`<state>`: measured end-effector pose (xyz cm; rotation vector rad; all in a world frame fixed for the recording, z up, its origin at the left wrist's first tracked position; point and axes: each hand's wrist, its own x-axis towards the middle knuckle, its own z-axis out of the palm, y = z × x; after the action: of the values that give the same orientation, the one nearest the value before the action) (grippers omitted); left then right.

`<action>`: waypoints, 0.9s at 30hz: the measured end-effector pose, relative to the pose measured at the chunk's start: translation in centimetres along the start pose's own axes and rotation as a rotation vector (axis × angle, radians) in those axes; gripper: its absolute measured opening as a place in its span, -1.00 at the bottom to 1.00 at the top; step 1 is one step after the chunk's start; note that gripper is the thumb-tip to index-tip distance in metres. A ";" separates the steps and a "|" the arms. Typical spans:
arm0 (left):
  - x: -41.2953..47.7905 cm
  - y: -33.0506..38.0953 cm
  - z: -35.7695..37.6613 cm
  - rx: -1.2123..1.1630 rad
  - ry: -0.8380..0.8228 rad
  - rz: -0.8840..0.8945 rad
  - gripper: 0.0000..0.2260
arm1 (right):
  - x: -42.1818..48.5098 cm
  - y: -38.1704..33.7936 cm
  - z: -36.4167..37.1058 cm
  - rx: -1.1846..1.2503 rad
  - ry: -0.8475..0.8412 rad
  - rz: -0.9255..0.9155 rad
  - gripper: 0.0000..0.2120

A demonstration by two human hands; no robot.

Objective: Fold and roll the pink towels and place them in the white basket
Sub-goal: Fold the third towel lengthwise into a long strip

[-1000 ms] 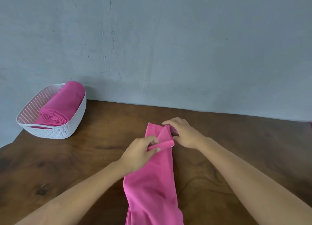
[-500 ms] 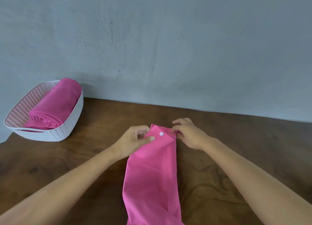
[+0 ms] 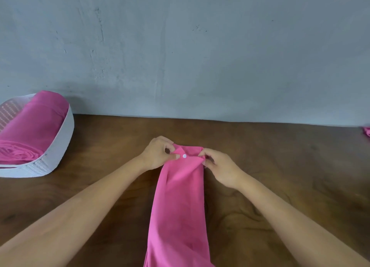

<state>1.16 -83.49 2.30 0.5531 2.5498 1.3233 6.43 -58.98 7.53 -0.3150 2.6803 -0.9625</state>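
A pink towel (image 3: 180,202), folded into a long narrow strip, lies on the wooden table (image 3: 280,166) and runs from the middle toward me, off the bottom edge. My left hand (image 3: 158,152) pinches its far left corner. My right hand (image 3: 218,166) pinches the far right corner. A small white dot shows on the cloth between my hands. At the far left stands the white basket (image 3: 60,146), with a rolled pink towel (image 3: 34,130) lying inside it.
A grey wall rises right behind the table's far edge. A scrap of pink cloth (image 3: 366,131) shows at the right edge of the view. Bare wood lies between the basket and my left arm.
The rolled-over far end seen one second ago now lies flatter, with both hands pinching its corners. The view has shifted right, so the basket sits further left.
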 end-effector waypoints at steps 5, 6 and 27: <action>2.0 -0.1 -0.4 0.073 -0.111 -0.056 -0.85 | -0.2 0.4 0.0 -0.049 -0.052 -0.016 -0.84; 2.3 0.0 -0.4 0.099 -0.120 -0.078 -0.87 | -0.2 0.4 -0.1 -0.071 -0.063 -0.020 -0.82; -6.5 8.5 -5.5 -0.472 -0.011 -0.116 -0.86 | -5.9 -4.1 -3.9 -0.460 0.081 -0.106 -0.92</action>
<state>6.98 -85.87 12.51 0.3101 2.1099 1.7859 11.09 -58.07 14.16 -0.5241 2.9635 -0.3767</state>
